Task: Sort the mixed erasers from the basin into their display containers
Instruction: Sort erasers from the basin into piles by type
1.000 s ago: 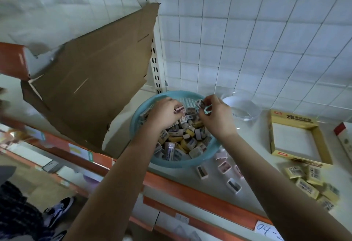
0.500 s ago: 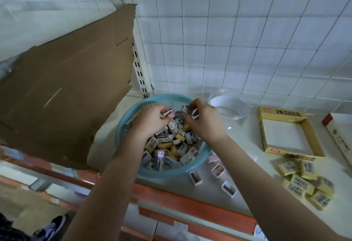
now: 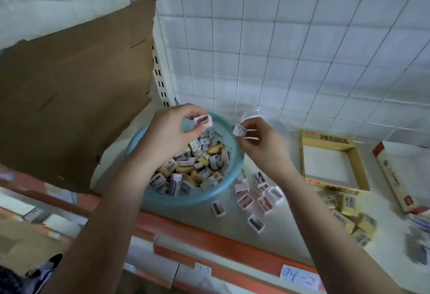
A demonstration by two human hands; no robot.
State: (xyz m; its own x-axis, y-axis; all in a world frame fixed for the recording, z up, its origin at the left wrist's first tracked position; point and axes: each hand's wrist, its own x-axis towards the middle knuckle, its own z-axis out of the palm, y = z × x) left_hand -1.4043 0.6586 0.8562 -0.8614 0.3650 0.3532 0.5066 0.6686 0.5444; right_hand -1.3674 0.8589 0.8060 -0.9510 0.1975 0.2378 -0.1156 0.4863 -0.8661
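Your left hand (image 3: 167,131) is raised over the blue basin (image 3: 186,198), just left of the frame's centre, and pinches a pink-sleeved eraser (image 3: 203,120) between thumb and fingertips. Your right hand (image 3: 258,140) is at the basin's right rim, fingers curled, gripping a small white-sleeved eraser (image 3: 239,129) near its thumb. The two hands are apart, each with its own eraser.

The basin sits on the shelf (image 3: 290,235) and holds a heap of mixed erasers (image 3: 193,168), yellow, white and pink together. Just right of the basin, a scatter of pink-sleeved erasers (image 3: 256,196) lies loose on the shelf. Further right stands an open yellow display box (image 3: 359,168), and below it in the frame is a pile of yellow erasers (image 3: 349,214). A clear plastic container (image 3: 277,124) shows behind your right hand. A brown cardboard sheet (image 3: 76,96) fills the left of the frame.
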